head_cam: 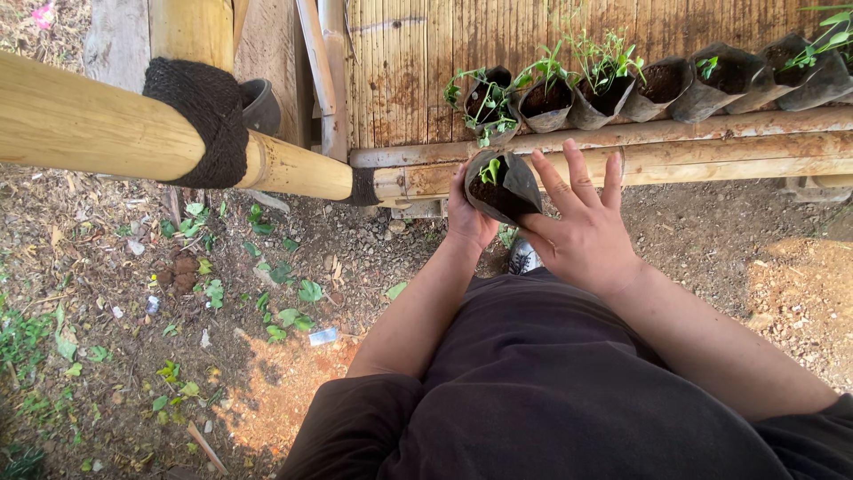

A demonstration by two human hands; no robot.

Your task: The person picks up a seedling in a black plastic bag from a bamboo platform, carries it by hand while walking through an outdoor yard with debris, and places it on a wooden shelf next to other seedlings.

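Note:
A small black grow bag [503, 185] filled with dark soil carries a tiny green seedling [490, 171]. My left hand [466, 216] grips the bag from its left side and underneath. My right hand [581, 225] rests against the bag's right side with the fingers spread and pointing up. The bag is held just in front of a horizontal bamboo rail [711, 160].
Several more black grow bags with seedlings [604, 84] stand in a row on a bamboo ledge against a bamboo wall. A thick bamboo pole [80, 124] lashed with black rope [206, 120] crosses at the left. The ground below is dirt with leaves and small weeds [204, 293].

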